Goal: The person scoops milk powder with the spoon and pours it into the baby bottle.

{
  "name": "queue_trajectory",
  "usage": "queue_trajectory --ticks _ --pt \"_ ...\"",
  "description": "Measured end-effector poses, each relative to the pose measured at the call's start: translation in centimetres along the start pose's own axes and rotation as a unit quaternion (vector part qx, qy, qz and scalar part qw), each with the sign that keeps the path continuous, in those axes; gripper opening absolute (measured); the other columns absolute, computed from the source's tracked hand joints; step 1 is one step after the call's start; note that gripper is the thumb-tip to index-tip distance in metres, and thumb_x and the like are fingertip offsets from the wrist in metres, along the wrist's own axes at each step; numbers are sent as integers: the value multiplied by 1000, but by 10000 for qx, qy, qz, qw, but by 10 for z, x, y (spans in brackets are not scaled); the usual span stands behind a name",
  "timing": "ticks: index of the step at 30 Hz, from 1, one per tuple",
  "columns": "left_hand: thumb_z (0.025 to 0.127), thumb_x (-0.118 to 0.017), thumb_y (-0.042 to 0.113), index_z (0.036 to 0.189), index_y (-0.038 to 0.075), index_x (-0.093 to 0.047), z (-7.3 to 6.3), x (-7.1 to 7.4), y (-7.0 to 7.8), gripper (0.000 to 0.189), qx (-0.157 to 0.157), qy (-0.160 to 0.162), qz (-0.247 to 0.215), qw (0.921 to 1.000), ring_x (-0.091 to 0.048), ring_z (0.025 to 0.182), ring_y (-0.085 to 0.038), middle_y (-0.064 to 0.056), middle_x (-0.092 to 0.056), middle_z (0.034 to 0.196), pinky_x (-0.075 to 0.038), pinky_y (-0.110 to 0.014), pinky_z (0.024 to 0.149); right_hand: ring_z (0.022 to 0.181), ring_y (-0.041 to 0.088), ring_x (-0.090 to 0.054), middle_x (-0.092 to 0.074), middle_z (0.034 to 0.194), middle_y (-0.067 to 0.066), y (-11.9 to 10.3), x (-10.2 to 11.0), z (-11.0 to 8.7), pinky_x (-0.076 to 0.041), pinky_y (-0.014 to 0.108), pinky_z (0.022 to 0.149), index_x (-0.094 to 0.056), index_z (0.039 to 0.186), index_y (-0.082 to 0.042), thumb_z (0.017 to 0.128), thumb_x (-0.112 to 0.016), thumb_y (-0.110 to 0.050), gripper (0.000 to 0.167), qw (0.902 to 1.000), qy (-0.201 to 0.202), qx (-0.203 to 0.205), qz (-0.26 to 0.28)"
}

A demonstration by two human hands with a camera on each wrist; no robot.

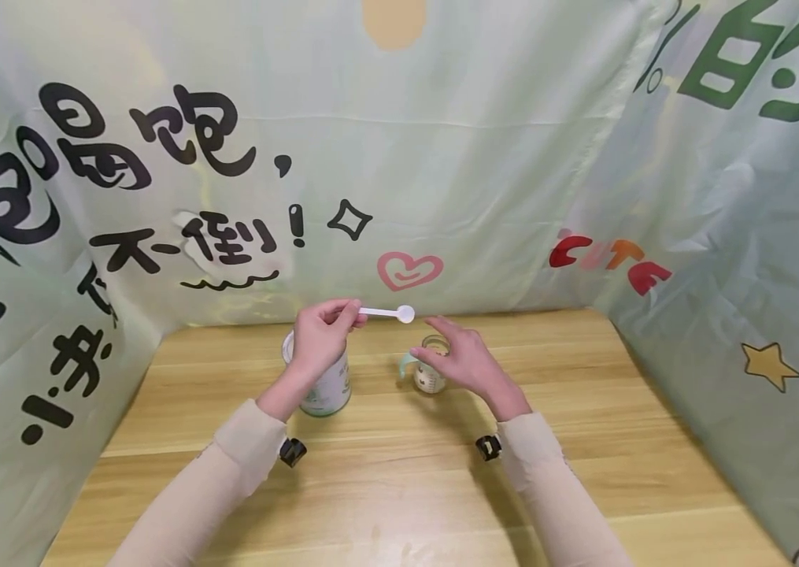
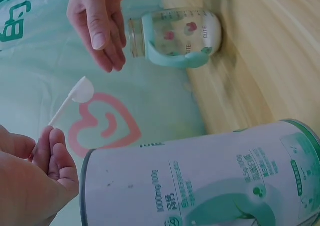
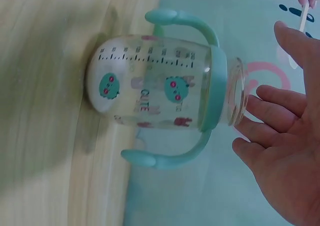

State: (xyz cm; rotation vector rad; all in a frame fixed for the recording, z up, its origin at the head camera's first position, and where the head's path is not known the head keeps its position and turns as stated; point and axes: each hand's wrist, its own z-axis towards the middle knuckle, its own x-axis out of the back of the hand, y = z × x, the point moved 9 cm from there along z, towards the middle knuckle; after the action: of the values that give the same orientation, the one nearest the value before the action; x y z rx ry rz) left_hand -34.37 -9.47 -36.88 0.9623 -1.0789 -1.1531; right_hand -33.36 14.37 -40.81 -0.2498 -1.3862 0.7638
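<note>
From my remote feed I see the white scoop [image 1: 405, 314] held in the air between the can and the bottle, its handle pinched between the thumb and fingers of the left hand [image 1: 321, 339]. The bottle [image 3: 150, 80] stands upright with green handles, something whitish in its bottom. By its neck I have the right hand [image 1: 466, 362], fingers extended, thumb spread apart from them; I can't tell whether they touch the glass. The can [image 2: 200, 181] stands upright to the left, on the wooden table [image 1: 399, 488]. Behind hangs a printed cloth [image 1: 512, 197].
</note>
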Motion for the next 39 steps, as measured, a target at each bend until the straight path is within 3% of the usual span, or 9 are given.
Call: queue_trajectory --ticks 4,9,16,20,27,33,39 --pt "102 -72 25 115 4 -80 -1 8 -2 26 193 147 42 9997 -77 83 -8 -10 -82 94 -62 -23 82 149 40 -47 -52 159 19 -6 -4 3 -42 56 121 -52 155 -8 97 -72 -52 75 9999 -97 34 61" --pt "102 -72 24 113 4 -80 0 20 -2 25 219 299 -11 9993 -80 88 -20 -10 -82 93 -61 -19 79 150 39 -47 -54 158 17 -14 -8 7 -41 55 122 -52 154 -8 97 -73 -50 74 9998 -93 176 43" --pt "102 -72 20 114 -3 -77 2 41 -3 27 180 480 -356 9980 -75 74 -4 -4 -81 85 -62 -22 76 149 37 -48 -55 157 17 -27 -17 14 -41 53 122 -53 153 -6 96 -74 -50 76 9993 -136 339 17" --pt "102 -72 21 117 -3 -76 2 54 -8 29 292 554 -372 9973 -75 75 -5 2 -80 84 -63 -23 77 150 36 -47 -54 158 16 -33 -23 18 -39 52 124 -52 154 -6 96 -73 -52 76 9991 -202 382 -4" --pt "102 -72 24 119 0 -76 -2 75 -17 30 473 694 -215 9962 -75 76 -4 -3 -82 91 -62 -21 78 152 34 -46 -55 158 13 -45 -30 21 -38 51 124 -52 154 -7 96 -72 -53 76 9986 -285 447 28" --pt "101 -73 22 122 -1 -75 -8 89 -22 31 698 817 -235 9939 -75 77 -4 2 -81 87 -63 -24 81 150 31 -48 -55 158 10 -54 -37 23 -41 50 123 -52 155 -11 96 -72 -56 78 9980 -354 503 -112" --pt "102 -73 25 123 0 -75 -13 100 -23 33 716 860 -36 9937 -76 78 -5 -1 -82 91 -64 -27 84 150 32 -49 -56 158 11 -63 -43 26 -42 50 122 -52 155 -11 95 -73 -55 77 9972 -371 649 -86"
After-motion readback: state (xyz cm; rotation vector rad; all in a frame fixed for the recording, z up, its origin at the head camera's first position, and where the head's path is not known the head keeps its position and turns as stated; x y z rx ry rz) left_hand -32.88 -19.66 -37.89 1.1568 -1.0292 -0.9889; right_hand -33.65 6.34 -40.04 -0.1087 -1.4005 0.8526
